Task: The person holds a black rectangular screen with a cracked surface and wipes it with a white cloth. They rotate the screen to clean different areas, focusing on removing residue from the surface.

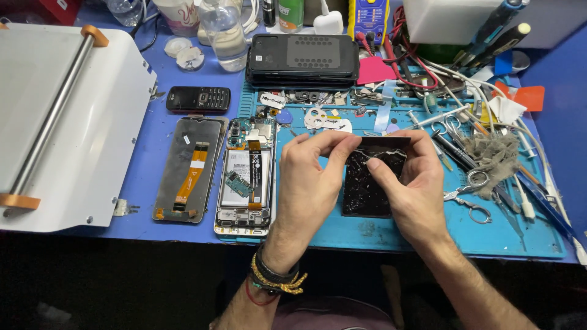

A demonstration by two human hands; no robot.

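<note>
Looking down from the head camera: both hands meet over a blue-green work mat (428, 235) on a blue table (153, 131).

The left hand (309, 183) and right hand (409, 183) hold a cracked black screen panel (367, 186) between them, just above the mat. Left thumb and forefinger are pinched closed on the panel's upper left edge. Right-hand fingers are curled over the upper right corner, with the thumb pressed onto the cracked face. White fracture lines run across the upper part of the panel; its lower end shows below the hands. Cannot tell whether that end rests on the mat or hangs clear of it.

Left wrist carries dark and yellow bracelets (275, 278).

Just left of the left hand lies an opened phone body (244, 177), battery and circuit boards exposed, straddling the mat's left edge. Beside that, further left, is a display panel (186, 171) lying back-side up with an orange flex cable. Above it sits a small black keypad phone (199, 99).

Far left: a white machine with a metal roller bar (67, 116).

Behind the hands: a stack of black phone cases (302, 60), with a clear plastic bottle (223, 33) to its left.

Right of the right hand: scissors (468, 195), tweezers and a grey wad of lint (495, 156), all near the hand but apart from it. Loose white cables trail along the mat's right edge.
</note>
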